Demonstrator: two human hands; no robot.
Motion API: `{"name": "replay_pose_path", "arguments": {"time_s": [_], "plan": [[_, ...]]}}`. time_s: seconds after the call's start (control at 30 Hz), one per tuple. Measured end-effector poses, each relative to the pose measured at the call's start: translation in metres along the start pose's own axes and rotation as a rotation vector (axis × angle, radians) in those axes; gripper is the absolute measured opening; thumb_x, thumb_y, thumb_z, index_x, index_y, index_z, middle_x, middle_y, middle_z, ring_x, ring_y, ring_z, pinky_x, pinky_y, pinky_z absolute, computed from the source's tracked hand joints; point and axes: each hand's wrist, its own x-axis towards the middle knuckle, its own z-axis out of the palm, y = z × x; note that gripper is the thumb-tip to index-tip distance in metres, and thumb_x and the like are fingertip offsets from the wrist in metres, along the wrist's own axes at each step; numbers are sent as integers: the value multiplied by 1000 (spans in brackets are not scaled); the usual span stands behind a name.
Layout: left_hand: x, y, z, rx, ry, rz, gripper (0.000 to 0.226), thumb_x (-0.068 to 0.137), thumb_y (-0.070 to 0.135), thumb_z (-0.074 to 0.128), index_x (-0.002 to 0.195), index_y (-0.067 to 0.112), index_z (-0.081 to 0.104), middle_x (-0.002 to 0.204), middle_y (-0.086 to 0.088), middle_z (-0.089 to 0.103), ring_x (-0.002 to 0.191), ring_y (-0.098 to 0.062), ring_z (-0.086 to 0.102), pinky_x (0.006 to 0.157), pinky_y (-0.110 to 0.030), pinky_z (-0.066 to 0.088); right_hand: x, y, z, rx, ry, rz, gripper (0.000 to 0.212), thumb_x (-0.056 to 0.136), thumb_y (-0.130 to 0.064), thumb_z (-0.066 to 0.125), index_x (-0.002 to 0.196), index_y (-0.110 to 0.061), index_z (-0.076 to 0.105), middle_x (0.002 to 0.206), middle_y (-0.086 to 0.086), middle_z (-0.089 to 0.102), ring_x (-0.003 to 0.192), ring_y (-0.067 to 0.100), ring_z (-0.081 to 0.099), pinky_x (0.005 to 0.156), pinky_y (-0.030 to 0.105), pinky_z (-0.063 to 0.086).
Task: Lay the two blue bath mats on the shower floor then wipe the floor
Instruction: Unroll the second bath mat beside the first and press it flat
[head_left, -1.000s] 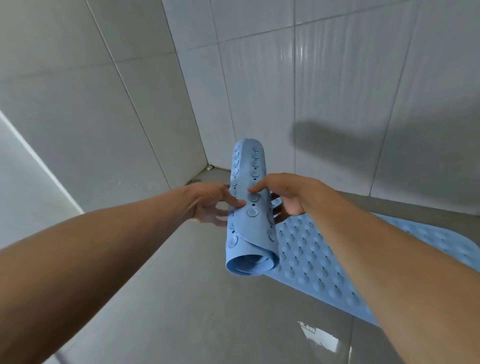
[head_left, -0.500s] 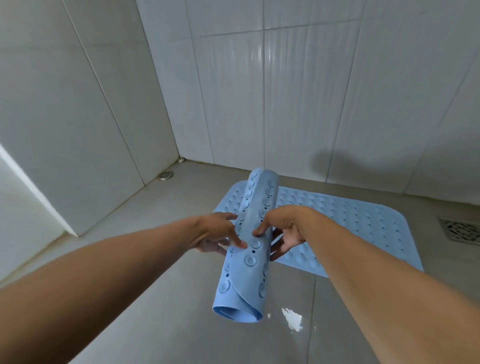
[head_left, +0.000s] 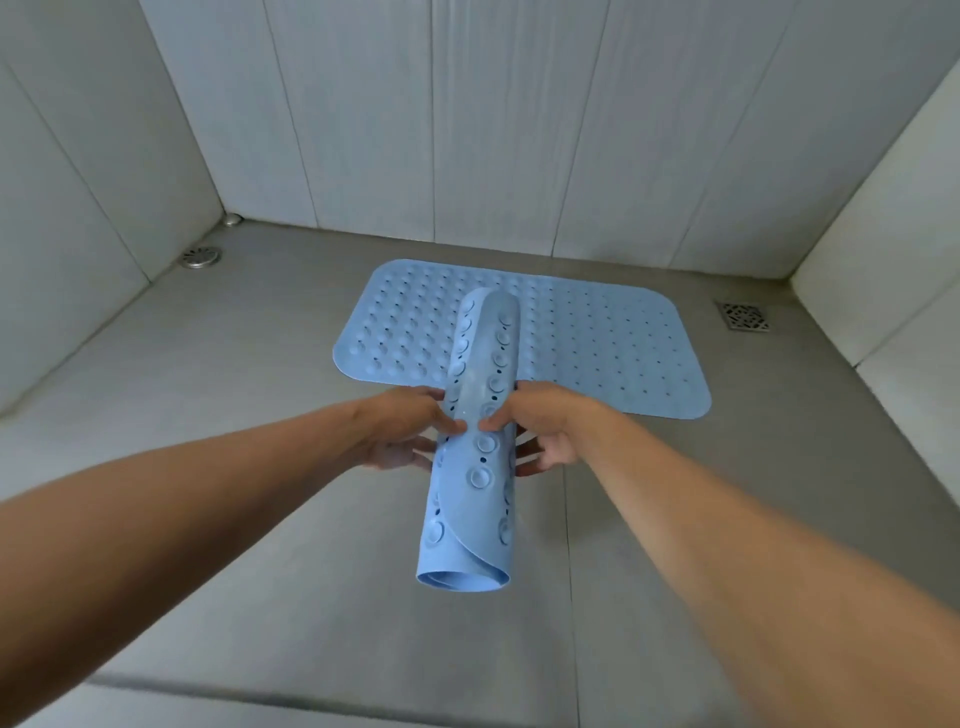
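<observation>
Rolled mat: the second blue mat (head_left: 470, 519) is a tight roll held in the air above the shower floor (head_left: 234, 374), suction cups outward, touching neither the floor nor the other mat.
Roll axis: near to far, straight away from the person. The near end hangs lower and shows its open spiral, while the far end rises in front of the laid mat.
Laid mat: the first blue mat (head_left: 613, 343) lies flat at the far middle of the floor, long axis left to right, so the roll crosses it at a right angle.
Left hand: the left hand (head_left: 395, 434) grips the roll's left flank at mid-length, thumb on top, fingers (head_left: 415, 460) curled beneath.
Right hand: the right hand (head_left: 550, 431) grips the right flank at the same height, thumb on top, fingers (head_left: 532, 467) curled under.
Thumbs: nearly meeting on the crest of the roll.
Nearer hand: neither. Both sit level on the roll, one on each side.
Free floor: a bare grey strip lies near the person, and more lies to the left towards the round drain (head_left: 201, 256). The square drain (head_left: 743, 316) is far right.
Loose edge: a curved seam runs down the near half. I cannot tell which way it opens.
Coming move (judgement): lower the roll onto the near strip, then unroll it sideways so that it lies parallel to the laid mat.
Risk (judgement): the curl may spring back unless the cups are pressed down.
</observation>
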Motion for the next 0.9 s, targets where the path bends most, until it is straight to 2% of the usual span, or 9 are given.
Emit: {"name": "replay_pose_path", "arguments": {"time_s": [0.1,0.17,0.27,0.33,0.5,0.63,0.77,0.83,0.9], "plan": [[6,-18,6,61,-42,-22,33,90,-5,64,114,18,64,112,-8,74,97,-30,69,95,-48,55,-6,26,10,56,29,7,43,84,-7,69,122,-22,59,118,8,66,102,30,65,86,47,56],[8,-29,10,87,-29,-49,39,87,-8,67,117,15,59,112,-12,74,98,-33,70,93,-49,56,-13,41,16,82,39,8,37,86,-5,66,119,-22,61,112,6,68,96,25,66,74,41,57],[7,-46,16,110,-2,-82,43,84,-11,68,118,13,55,110,-15,74,99,-36,71,91,-51,57,-21,61,25,84,55,-12,32,89,-3,62,112,-25,58,97,-6,65,79,10,58,56,30,43],[7,-58,19,121,11,-108,48,85,-11,68,124,13,51,111,-15,73,97,-34,71,91,-51,57,-21,74,29,65,69,-37,34,90,-3,62,113,-28,55,96,-10,62,76,2,51,54,24,34],[7,-75,27,155,12,-163,59,89,-7,66,139,11,43,118,-15,70,101,-32,70,97,-52,53,-22,96,40,59,99,-83,43,89,-3,63,121,-31,53,109,-9,65,85,2,56,59,22,38],[5,-76,28,192,17,-148,41,97,-2,55,137,7,49,112,-10,71,101,-31,69,98,-49,53,-19,105,46,53,125,-116,44,89,-3,58,119,-35,52,113,-11,66,93,6,61,69,23,46],[6,-86,28,303,84,-98,67,94,2,61,153,20,34,116,-11,71,102,-30,71,90,-45,58,-10,112,51,10,181,-122,56,82,-9,51,127,-41,46,119,-12,64,103,14,63,75,30,51],[6,-89,30,356,92,-81,78,92,7,66,155,31,27,117,-10,71,96,-29,73,90,-47,58,-8,115,51,-25,198,-152,64,79,-13,48,135,-43,42,125,-13,63,107,16,63,85,35,55],[8,-90,34,401,103,-82,85,89,11,69,155,39,23,116,-7,72,90,-28,75,92,-51,56,-12,115,50,-37,234,-176,67,81,-13,42,142,-38,40,129,-13,58,110,17,59,94,36,52]]}}
